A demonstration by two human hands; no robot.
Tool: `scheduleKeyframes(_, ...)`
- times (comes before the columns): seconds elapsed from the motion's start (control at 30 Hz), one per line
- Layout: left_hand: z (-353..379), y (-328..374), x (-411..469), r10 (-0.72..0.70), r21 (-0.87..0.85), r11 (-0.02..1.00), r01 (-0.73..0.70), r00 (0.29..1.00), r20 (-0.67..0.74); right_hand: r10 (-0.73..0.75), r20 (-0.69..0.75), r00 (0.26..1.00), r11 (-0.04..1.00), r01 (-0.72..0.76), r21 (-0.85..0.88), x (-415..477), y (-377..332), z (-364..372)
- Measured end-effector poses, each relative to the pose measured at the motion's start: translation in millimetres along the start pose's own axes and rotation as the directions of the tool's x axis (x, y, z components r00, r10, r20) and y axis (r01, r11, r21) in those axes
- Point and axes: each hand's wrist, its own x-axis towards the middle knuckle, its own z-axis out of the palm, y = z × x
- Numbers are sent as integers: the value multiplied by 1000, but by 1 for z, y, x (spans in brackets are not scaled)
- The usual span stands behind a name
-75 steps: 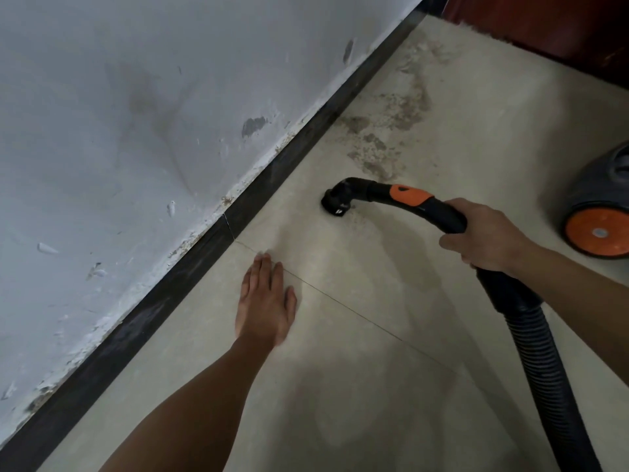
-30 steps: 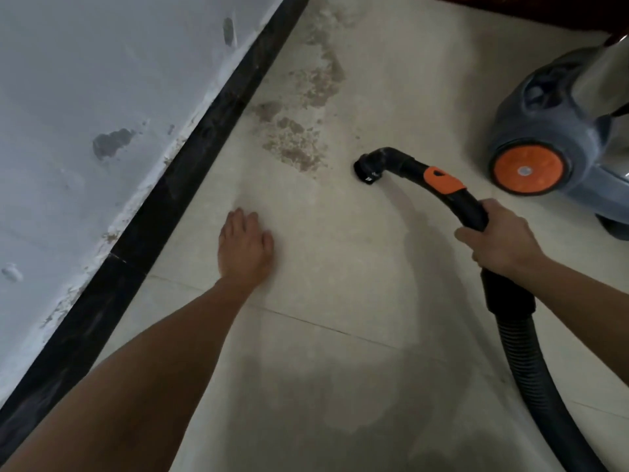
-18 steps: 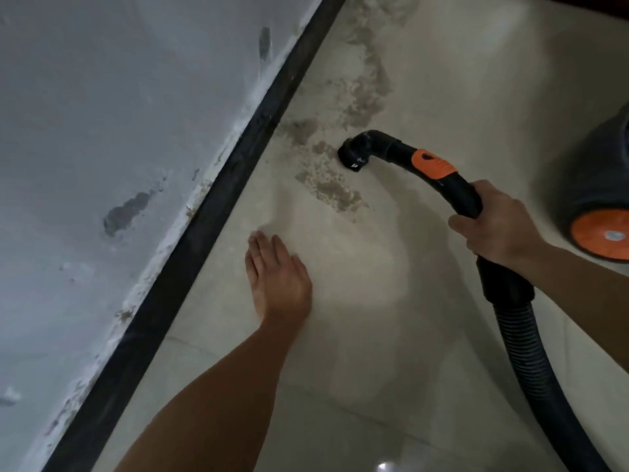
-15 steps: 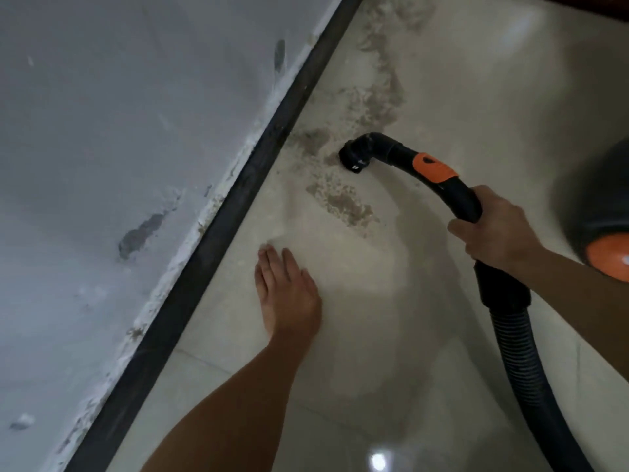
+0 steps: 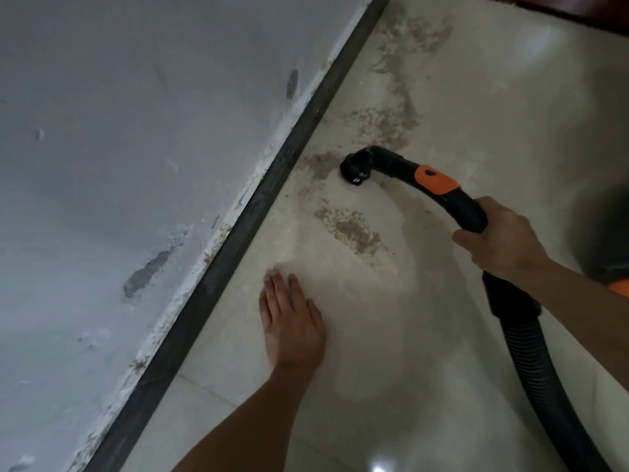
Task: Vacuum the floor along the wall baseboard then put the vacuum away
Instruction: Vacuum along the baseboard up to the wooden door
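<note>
The person crouches by the dark baseboard (image 5: 238,233) that runs along the foot of the chipped white wall (image 5: 136,131). Their right hand (image 5: 500,243) is wrapped around the black vacuum handle (image 5: 466,212), just behind its orange patch, well out from the baseboard. The nozzle (image 5: 354,166) at the handle's bent end sits on the tiled floor (image 5: 442,335) close to the baseboard, right at the edge of a patch of brown grit (image 5: 350,229) that spreads along beside the baseboard. The ribbed hose (image 5: 537,369) trails back from the right hand, away from the baseboard. The left hand (image 5: 292,321) lies flat on the floor with fingers straight and together, holding nothing, near the baseboard but not touching it. The vacuum body (image 5: 609,233) is a dark shape farthest from the baseboard, mostly cut off.
</note>
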Motion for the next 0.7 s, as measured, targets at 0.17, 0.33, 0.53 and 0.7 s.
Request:
scheduleKeyframes(0.17, 1, 0, 0, -7, -10, 1000, 8, 1000, 12, -43, 27, 999, 999, 43, 9, 6, -1, 8)
scheduleKeyframes(0.33, 2, -3, 0, 1, -9, 1000, -1, 1000, 30, -29, 5, 1000, 999, 29, 45, 8, -3, 15)
scheduleKeyframes(0.53, 4, -2, 0, 0, -5, 1000, 0, 1000, 11, -37, -4, 999, 999, 37, -16, -2, 9, 7)
scheduleKeyframes(0.7, 1, 0, -1, -11, -8, 1000, 11, 1000, -4, -98, 48, 994, 994, 100, -35, 2, 1, 10)
